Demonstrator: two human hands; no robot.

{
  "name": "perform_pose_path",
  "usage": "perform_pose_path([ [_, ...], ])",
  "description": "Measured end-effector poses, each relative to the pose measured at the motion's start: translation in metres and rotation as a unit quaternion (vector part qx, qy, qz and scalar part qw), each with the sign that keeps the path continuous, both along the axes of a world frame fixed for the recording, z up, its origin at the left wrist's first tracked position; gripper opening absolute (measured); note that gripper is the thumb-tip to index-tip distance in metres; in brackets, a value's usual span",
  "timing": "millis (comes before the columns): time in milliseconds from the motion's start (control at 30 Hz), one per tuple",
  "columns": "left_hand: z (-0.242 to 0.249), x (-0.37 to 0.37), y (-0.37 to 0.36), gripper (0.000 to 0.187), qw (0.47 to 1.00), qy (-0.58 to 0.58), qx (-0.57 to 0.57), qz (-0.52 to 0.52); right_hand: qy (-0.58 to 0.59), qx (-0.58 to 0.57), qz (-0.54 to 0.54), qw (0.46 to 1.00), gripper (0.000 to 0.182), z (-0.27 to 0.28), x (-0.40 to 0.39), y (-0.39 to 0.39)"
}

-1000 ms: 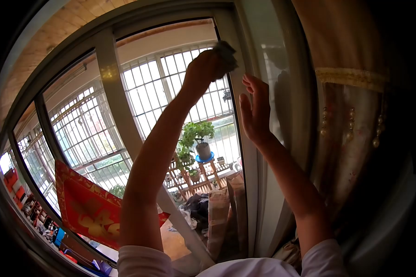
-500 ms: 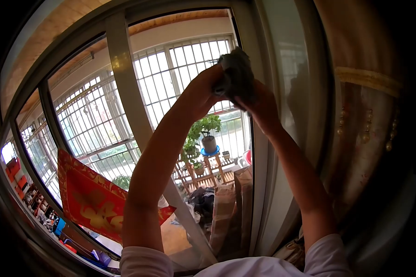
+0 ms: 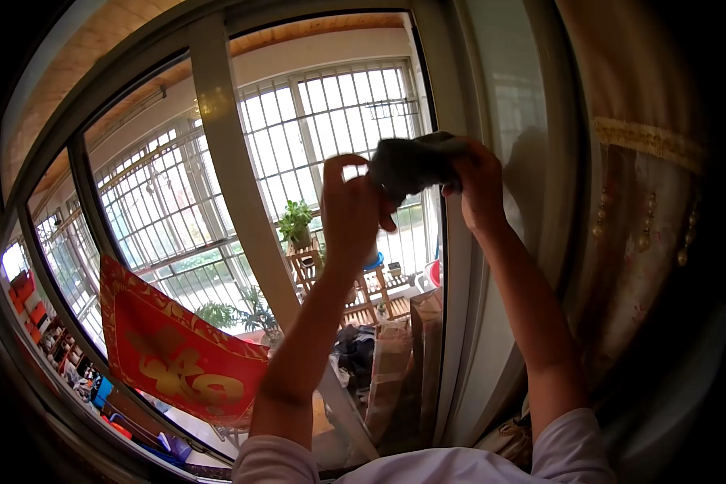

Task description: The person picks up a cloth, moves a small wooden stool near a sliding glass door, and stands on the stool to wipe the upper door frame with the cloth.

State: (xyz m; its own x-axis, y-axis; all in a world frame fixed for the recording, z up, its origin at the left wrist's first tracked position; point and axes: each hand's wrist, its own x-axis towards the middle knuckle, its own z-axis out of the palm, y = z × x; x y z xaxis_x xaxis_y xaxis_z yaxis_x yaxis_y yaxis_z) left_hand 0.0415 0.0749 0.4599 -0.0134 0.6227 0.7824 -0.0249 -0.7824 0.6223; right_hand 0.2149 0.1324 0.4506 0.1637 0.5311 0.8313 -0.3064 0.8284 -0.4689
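Observation:
A dark grey cloth (image 3: 415, 168) is stretched sideways and bunched between my raised hands, in front of the glass door pane. My right hand (image 3: 480, 181) grips its right end, with the fingers folded over it. At its left end, my left hand (image 3: 353, 206) has curled fingers closed on the fabric; a gap shows under the bent forefinger. Part of the left fingertips is hidden by the cloth or too dark to make out.
A light door frame (image 3: 238, 145) and a red cloth with gold characters (image 3: 181, 355) stand to the left. Beyond the glass are potted plants (image 3: 297, 222), a wooden plant stand (image 3: 371, 294), cardboard (image 3: 391, 363) and barred windows. A beaded curtain (image 3: 645, 177) hangs right.
The cloth has come down slightly and turned from an upright bunch to a sideways stretch. My hands have moved apart, the left one lower and the right one higher.

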Motion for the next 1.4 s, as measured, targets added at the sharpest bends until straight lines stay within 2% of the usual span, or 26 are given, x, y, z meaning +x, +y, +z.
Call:
perform_pose_path([
  [33, -0.018, 0.000, 0.004, 0.013, 0.999, -0.004, 0.052, -0.010, -0.009, -0.011, 0.000, 1.000, 0.019, 0.001, -0.001, -0.002],
  [100, -0.040, 0.011, -0.003, 0.013, 0.955, 0.017, 0.250, 0.160, -0.017, -0.022, -0.001, 1.000, 0.019, 0.000, -0.002, -0.003],
  [167, -0.062, 0.018, -0.007, 0.013, 0.941, 0.021, 0.299, 0.154, -0.032, -0.030, -0.003, 0.999, 0.019, -0.002, -0.002, -0.001],
  [233, -0.073, 0.016, -0.010, 0.015, 0.831, 0.097, 0.471, 0.280, -0.046, -0.041, -0.055, 0.997, 0.019, -0.004, -0.001, 0.004],
  [300, -0.082, 0.023, -0.023, 0.020, 0.904, 0.181, 0.343, 0.182, -0.056, -0.047, -0.113, 0.991, 0.018, -0.006, -0.002, 0.007],
  [367, -0.087, 0.028, -0.016, 0.025, 0.940, 0.284, 0.145, 0.120, -0.121, 0.009, -0.261, 0.958, 0.020, -0.010, -0.009, 0.005],
  [433, -0.101, 0.032, 0.012, 0.035, 0.977, 0.162, -0.052, -0.129, -0.165, 0.057, -0.317, 0.932, 0.020, -0.010, -0.014, -0.006],
  [467, -0.093, 0.032, 0.021, 0.034, 0.974, 0.142, -0.107, -0.137, -0.207, 0.099, -0.367, 0.902, 0.020, -0.011, -0.016, -0.010],
  [500, -0.088, 0.030, 0.025, 0.028, 0.977, 0.059, -0.137, -0.151, -0.206, 0.103, -0.369, 0.900, 0.020, -0.012, -0.017, -0.011],
  [533, -0.082, 0.026, 0.030, 0.027, 0.975, 0.006, -0.152, -0.164, -0.223, 0.130, -0.313, 0.914, 0.021, -0.013, -0.017, -0.010],
  [600, -0.078, 0.021, 0.034, 0.035, 0.966, -0.102, -0.132, -0.199, -0.266, 0.199, -0.233, 0.914, 0.025, -0.019, -0.015, -0.006],
  [700, -0.060, 0.020, 0.028, 0.034, 0.911, -0.209, -0.153, -0.321, -0.323, 0.284, -0.238, 0.871, 0.024, -0.014, -0.015, -0.008],
  [767, -0.051, 0.022, 0.037, 0.031, 0.901, -0.243, -0.112, -0.342, -0.349, 0.288, -0.278, 0.847, 0.028, -0.014, -0.016, -0.013],
  [833, -0.026, 0.030, 0.037, 0.026, 0.933, -0.233, -0.019, -0.273, -0.352, 0.331, -0.317, 0.816, 0.029, -0.008, -0.014, -0.020],
  [900, 0.004, 0.042, 0.043, 0.024, 0.983, -0.143, 0.115, -0.027, -0.339, 0.346, -0.345, 0.804, 0.027, 0.003, -0.006, -0.034],
  [933, 0.021, 0.050, 0.042, 0.027, 0.950, -0.090, 0.272, 0.128, -0.313, 0.348, -0.393, 0.791, 0.027, 0.007, 0.003, -0.042],
  [1000, 0.057, 0.071, 0.017, 0.034, 0.873, -0.022, 0.427, 0.236, -0.243, 0.351, -0.511, 0.746, 0.027, 0.017, 0.016, -0.062],
  [1033, 0.070, 0.085, 0.006, 0.037, 0.880, -0.010, 0.434, 0.192, -0.201, 0.346, -0.579, 0.711, 0.027, 0.020, 0.023, -0.071],
  [1100, 0.088, 0.120, 0.004, 0.035, 0.860, 0.008, 0.468, 0.205, -0.148, 0.302, -0.666, 0.666, 0.027, 0.027, 0.041, -0.075],
  [1133, 0.091, 0.134, 0.003, 0.020, 0.843, 0.039, 0.481, 0.238, -0.159, 0.278, -0.646, 0.693, 0.027, 0.031, 0.049, -0.078],
  [1167, 0.093, 0.156, 0.016, 0.022, 0.844, 0.032, 0.472, 0.251, -0.169, 0.264, -0.701, 0.640, 0.031, 0.033, 0.055, -0.078],
  [1233, 0.091, 0.175, 0.026, 0.032, 0.906, 0.013, 0.369, 0.206, -0.182, 0.235, -0.670, 0.681, 0.037, 0.035, 0.058, -0.078],
  [1267, 0.089, 0.181, 0.029, 0.032, 0.907, 0.012, 0.370, 0.200, -0.182, 0.234, -0.674, 0.677, 0.037, 0.034, 0.058, -0.079],
  [1333, 0.085, 0.190, 0.036, 0.036, 0.904, -0.023, 0.367, 0.220, -0.132, 0.237, -0.614, 0.741, 0.040, 0.030, 0.057, -0.079],
  [1367, 0.091, 0.195, 0.052, 0.036, 0.905, -0.025, 0.366, 0.216, -0.134, 0.236, -0.618, 0.738, 0.040, 0.029, 0.060, -0.076],
  [1400, 0.107, 0.200, 0.074, 0.035, 0.864, 0.019, 0.412, 0.287, -0.111, 0.260, -0.588, 0.758, 0.041, 0.027, 0.063, -0.071],
])
